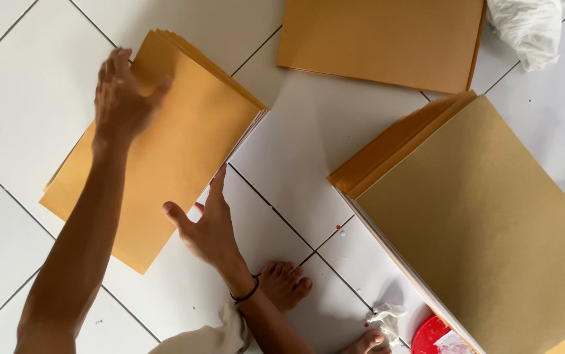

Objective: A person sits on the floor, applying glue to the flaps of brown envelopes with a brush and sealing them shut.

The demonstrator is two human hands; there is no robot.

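A stack of brown paper sheets (177, 151) lies tilted on the white tiled floor (308, 131). My left hand (122, 98) rests flat on the stack's upper left corner, fingers spread. Against the stack's lower right edge presses my right hand (207, 223), fingers pointing up along the edge and thumb on the top sheet. A black band circles that wrist. Neither hand grips anything.
A taller brown paper stack (485, 223) fills the right side. Another brown stack (387, 39) lies at the top. White crumpled cloth (528, 26) sits at the top right. A red lid (430, 335), a small white scrap (387, 318) and my bare feet (285, 285) are at the bottom.
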